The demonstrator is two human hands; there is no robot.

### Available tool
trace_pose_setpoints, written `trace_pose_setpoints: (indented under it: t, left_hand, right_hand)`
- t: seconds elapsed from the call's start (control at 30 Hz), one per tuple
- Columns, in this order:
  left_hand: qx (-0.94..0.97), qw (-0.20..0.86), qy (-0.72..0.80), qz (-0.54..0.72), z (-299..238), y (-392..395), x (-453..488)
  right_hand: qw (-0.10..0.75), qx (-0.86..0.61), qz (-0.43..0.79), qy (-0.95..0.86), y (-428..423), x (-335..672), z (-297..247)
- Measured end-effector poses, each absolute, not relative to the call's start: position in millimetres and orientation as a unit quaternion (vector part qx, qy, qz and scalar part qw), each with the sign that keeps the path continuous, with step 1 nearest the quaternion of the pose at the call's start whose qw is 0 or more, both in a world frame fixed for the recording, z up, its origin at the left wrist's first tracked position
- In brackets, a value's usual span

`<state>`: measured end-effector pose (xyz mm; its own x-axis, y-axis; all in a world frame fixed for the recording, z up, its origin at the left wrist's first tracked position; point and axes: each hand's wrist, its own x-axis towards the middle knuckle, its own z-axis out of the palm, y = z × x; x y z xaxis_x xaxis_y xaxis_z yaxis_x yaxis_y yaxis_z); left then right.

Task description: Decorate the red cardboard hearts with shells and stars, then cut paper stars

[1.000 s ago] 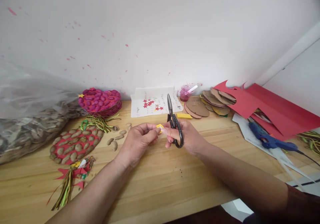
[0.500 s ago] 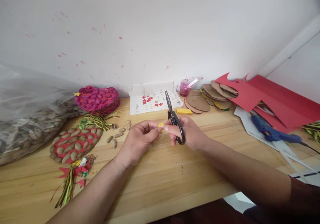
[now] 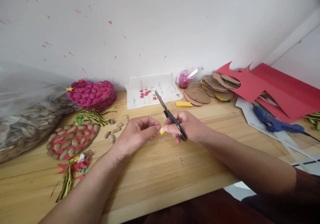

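Both hands meet over the middle of the wooden table (image 3: 160,170). My left hand (image 3: 136,134) pinches a small yellow paper piece (image 3: 162,129) between thumb and fingertips. My right hand (image 3: 188,126) touches the same yellow piece with its fingertips while its fingers stay hooked through the handles of black scissors (image 3: 171,116). The scissors' blades are closed and point up and to the left, toward a white sheet with red stars (image 3: 151,91).
A red shape covered with peanut shells (image 3: 71,139) and loose shells (image 3: 112,133) lie at left, beside a plastic bag of shells (image 3: 27,117) and a pink painted piece (image 3: 91,93). Cardboard cut-outs (image 3: 212,89), red paper (image 3: 272,91), a blue glue gun (image 3: 273,124) and a pink cup (image 3: 185,79) sit right.
The scissors' blades have tilted from nearly upright to pointing up-left. Both hands stay joined at the yellow piece; the view has shifted slightly.
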<state>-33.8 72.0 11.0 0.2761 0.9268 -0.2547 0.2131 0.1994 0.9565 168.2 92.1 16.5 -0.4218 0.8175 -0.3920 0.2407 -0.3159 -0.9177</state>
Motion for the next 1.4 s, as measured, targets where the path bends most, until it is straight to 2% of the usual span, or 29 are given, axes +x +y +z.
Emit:
trace_pose_setpoints:
  t: [0.47, 0.9, 1.4]
  left_hand:
    - [0.623, 0.534, 0.526, 0.225, 13.0, 70.3, -36.0]
    - [0.585, 0.602, 0.498, 0.217, 14.1, 71.1, -38.1]
    - [0.6, 0.559, 0.528, 0.221, 10.4, 68.4, -33.7]
  right_hand:
    - [0.179, -0.498, 0.642, -0.555, 89.6, 169.1, 24.8]
    - [0.181, -0.494, 0.635, -0.566, 90.9, 172.2, 27.2]
    - [0.171, -0.492, 0.633, -0.573, 88.6, 170.3, 30.5]
